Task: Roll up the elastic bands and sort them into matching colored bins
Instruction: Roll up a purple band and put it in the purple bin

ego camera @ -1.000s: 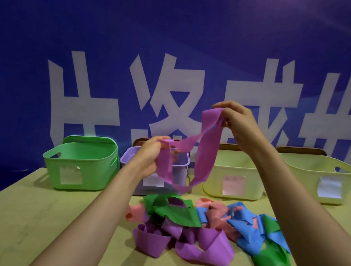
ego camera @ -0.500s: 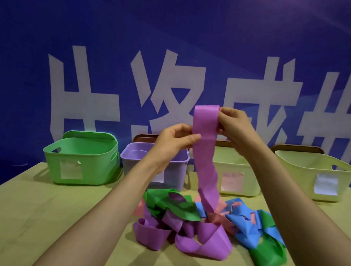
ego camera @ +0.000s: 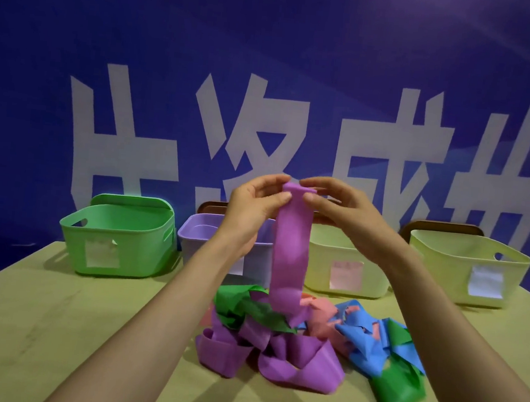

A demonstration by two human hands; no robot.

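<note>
Both hands pinch the top end of a purple band (ego camera: 289,251), left hand (ego camera: 253,206) and right hand (ego camera: 343,207) at either edge, held above the pile (ego camera: 309,336); its tail drops into the heap. Band looks light, limp, stretchy; probably best rolled from that pinched end, kept flat. Purple bin (ego camera: 197,236) partly hidden behind left wrist; bin labels (ego camera: 346,274) unreadable.

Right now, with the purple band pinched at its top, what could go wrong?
1. The purple band ends in the pile; rolling it up may drag the green band along.
2. The left hand and right hand pinch only its top edge, so it could slip.
</note>
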